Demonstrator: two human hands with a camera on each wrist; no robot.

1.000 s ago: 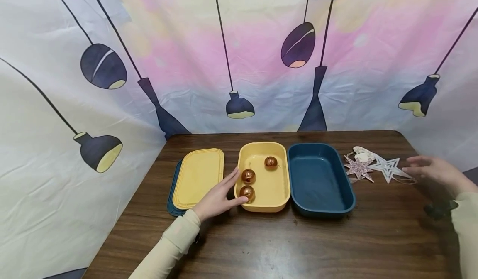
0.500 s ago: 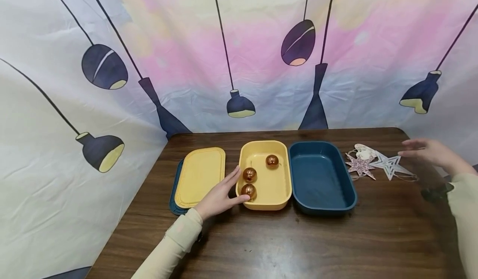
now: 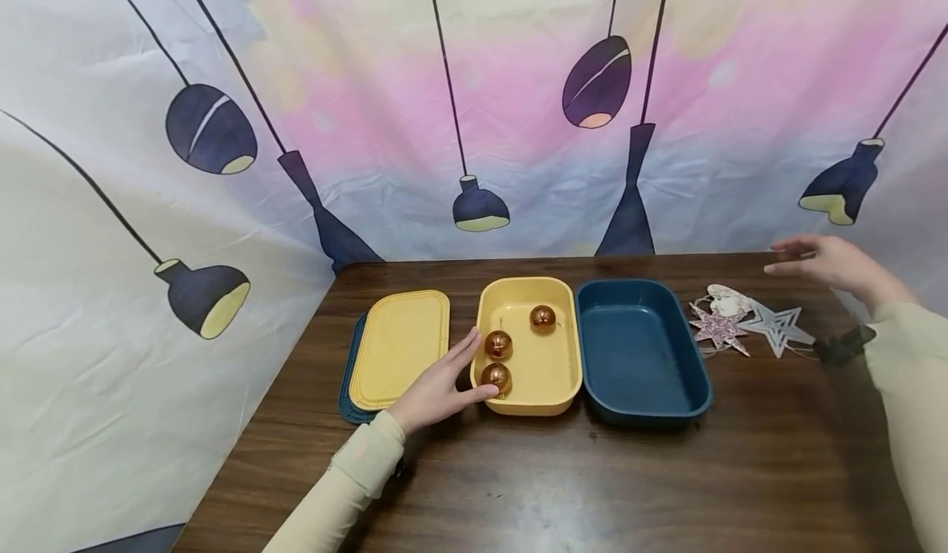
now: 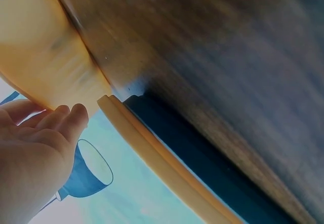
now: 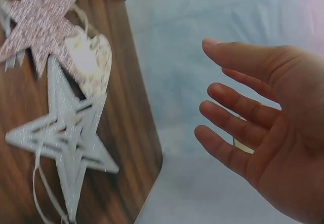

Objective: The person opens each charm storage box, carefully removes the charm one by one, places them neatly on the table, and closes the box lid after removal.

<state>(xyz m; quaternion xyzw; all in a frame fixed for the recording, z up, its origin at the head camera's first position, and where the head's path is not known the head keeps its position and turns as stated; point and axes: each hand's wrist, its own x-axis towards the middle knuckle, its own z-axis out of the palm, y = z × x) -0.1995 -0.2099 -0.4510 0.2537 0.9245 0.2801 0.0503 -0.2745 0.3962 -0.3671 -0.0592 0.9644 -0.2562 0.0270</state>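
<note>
Pale heart (image 3: 729,299) partly covered by glittery stars (image 3: 717,327) at right, smooth yellow box (image 3: 544,372) touched at left rim by spread fingers of left hand (image 3: 439,388), right hand (image 3: 833,265) raised at far right, fingers released

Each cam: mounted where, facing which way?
Head: on head, facing forward and down at table; left hand and right hand show.
Left wrist: on that wrist, facing yellow box and lids; left hand shows.
Right wrist: on that wrist, facing silver star and cloth backdrop; right hand shows.
Head and right wrist share that star.
</note>
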